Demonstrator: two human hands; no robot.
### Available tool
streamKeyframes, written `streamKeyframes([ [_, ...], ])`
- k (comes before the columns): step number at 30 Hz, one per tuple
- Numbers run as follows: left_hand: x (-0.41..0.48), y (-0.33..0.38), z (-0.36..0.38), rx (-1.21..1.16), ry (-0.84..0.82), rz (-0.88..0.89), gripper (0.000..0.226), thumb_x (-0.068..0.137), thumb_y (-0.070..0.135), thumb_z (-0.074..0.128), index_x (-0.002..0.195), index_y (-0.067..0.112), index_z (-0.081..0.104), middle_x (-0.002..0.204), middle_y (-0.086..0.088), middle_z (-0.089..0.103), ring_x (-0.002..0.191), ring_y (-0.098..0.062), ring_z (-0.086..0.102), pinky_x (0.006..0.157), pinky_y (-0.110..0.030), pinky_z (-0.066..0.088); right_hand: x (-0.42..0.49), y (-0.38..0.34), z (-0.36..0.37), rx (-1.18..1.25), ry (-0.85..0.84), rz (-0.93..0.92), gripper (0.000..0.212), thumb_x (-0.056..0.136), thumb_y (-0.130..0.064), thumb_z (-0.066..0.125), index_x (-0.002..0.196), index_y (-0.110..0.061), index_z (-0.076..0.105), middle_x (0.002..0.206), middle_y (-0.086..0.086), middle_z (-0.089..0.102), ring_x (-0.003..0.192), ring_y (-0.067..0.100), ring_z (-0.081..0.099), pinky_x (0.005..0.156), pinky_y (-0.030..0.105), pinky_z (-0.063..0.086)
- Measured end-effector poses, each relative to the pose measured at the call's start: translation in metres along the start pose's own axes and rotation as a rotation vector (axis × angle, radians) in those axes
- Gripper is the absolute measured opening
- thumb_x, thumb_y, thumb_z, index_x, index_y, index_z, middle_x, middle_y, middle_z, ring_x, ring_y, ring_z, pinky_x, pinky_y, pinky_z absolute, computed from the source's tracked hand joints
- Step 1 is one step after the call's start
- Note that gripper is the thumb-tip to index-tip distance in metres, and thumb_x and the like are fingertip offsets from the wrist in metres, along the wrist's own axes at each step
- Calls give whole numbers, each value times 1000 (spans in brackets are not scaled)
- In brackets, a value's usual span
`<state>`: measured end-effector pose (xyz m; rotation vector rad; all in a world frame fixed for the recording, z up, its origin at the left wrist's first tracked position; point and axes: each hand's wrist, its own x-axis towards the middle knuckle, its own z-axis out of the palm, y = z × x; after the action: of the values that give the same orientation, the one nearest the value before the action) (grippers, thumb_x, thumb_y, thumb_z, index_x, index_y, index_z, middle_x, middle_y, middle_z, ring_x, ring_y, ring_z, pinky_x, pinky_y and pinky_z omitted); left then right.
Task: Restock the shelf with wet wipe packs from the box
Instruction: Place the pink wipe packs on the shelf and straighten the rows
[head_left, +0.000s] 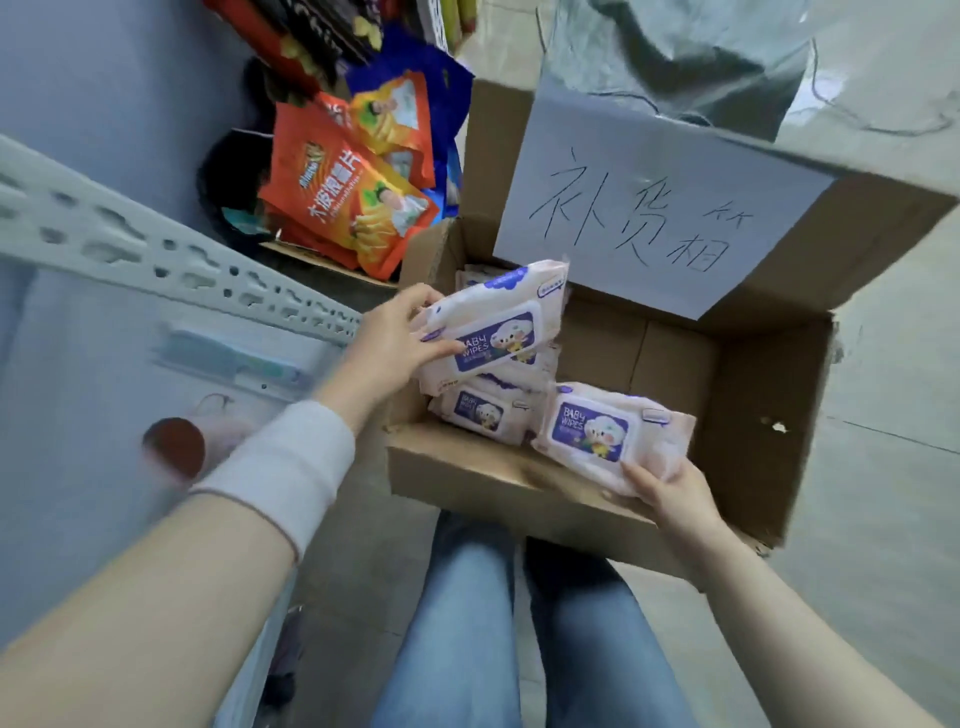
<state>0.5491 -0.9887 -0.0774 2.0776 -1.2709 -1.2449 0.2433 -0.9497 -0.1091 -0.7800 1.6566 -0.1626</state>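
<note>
An open cardboard box (753, 415) stands on the floor in front of my legs. My left hand (387, 338) grips a pale pink baby wipes pack (498, 325) with a purple label, raised over the box's left side. My right hand (670, 491) holds a second wipes pack (608, 428) over the box's near edge. More wipe packs (483, 410) lie stacked inside the box at its left. The white shelf (130, 332) is at my left, blurred.
A perforated white shelf upright (171, 254) crosses the left. Orange snack bags (337, 192) are heaped on the floor beyond the shelf, left of the box. A paper sheet with handwriting (644, 218) covers the box's far flap. Grey tiled floor (883, 571) lies right.
</note>
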Motion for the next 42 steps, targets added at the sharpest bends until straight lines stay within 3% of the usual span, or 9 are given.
streamKeyframes([
  [4, -82, 30, -35, -265, 192, 5, 29, 70, 15, 77, 79, 33, 57, 83, 14, 64, 70, 10, 61, 61, -8, 48, -56, -8, -38, 84, -65, -155, 33, 85, -19, 66, 116, -18, 55, 115, 6, 65, 105, 20, 62, 93, 39, 50],
  [8, -170, 52, -50, -421, 421, 22, 30, 70, 10, 76, 83, 28, 56, 89, 7, 64, 72, 9, 63, 64, -9, 49, -99, -14, -62, 177, -293, -203, 39, 73, -35, 73, 108, -29, 60, 111, 2, 68, 103, 19, 66, 81, 32, 55],
  [11, -234, 72, -52, -490, 584, 66, 30, 71, 7, 75, 80, 28, 55, 80, 13, 66, 61, 11, 61, 53, -5, 45, -133, -14, -74, 420, -534, -134, 45, 75, -23, 70, 118, -19, 58, 114, 7, 68, 107, 23, 66, 73, 32, 58],
  [13, -278, 82, -54, -574, 670, 83, 26, 74, 4, 73, 81, 25, 58, 71, 16, 70, 60, 6, 64, 51, -9, 48, -160, -15, -76, 499, -664, -117, 43, 77, -16, 65, 120, -15, 57, 117, 9, 66, 110, 27, 64, 74, 34, 59],
  [19, -407, 85, -76, -750, 957, 81, 19, 74, 7, 73, 85, 21, 66, 85, 7, 72, 82, -18, 67, 82, -43, 56, -249, -20, -55, 510, -930, -118, 45, 76, -16, 63, 121, -16, 58, 119, 11, 65, 113, 30, 61, 77, 35, 59],
  [22, -473, 76, -90, -808, 1090, 102, 21, 75, 9, 72, 92, 19, 64, 98, -3, 68, 95, -27, 64, 91, -48, 51, -295, -21, -30, 487, -1045, -136, 35, 77, -16, 60, 111, -18, 66, 115, 11, 68, 111, 30, 63, 71, 34, 60],
  [31, -737, -20, -124, -845, 1530, 142, 19, 75, 16, 74, 91, 20, 65, 82, 10, 73, 80, -10, 68, 76, -32, 56, -464, 33, 119, 81, -1226, -401, 37, 75, -15, 57, 111, -13, 57, 99, 1, 74, 90, 14, 71, 63, 19, 56],
  [34, -829, -65, -126, -824, 1616, 95, 15, 80, 10, 70, 90, 19, 63, 93, 1, 69, 85, -15, 66, 87, -37, 53, -523, 72, 176, -12, -1253, -443, 35, 74, -16, 60, 109, -15, 58, 94, -2, 74, 85, 8, 70, 61, 17, 55],
  [42, -996, -182, -124, -819, 1799, -28, 19, 84, 9, 64, 102, 16, 61, 98, -2, 66, 87, -16, 64, 86, -34, 52, -641, 132, 316, -177, -1362, -452, 30, 71, -13, 61, 101, -11, 60, 83, -3, 75, 74, 8, 71, 58, 19, 55],
])
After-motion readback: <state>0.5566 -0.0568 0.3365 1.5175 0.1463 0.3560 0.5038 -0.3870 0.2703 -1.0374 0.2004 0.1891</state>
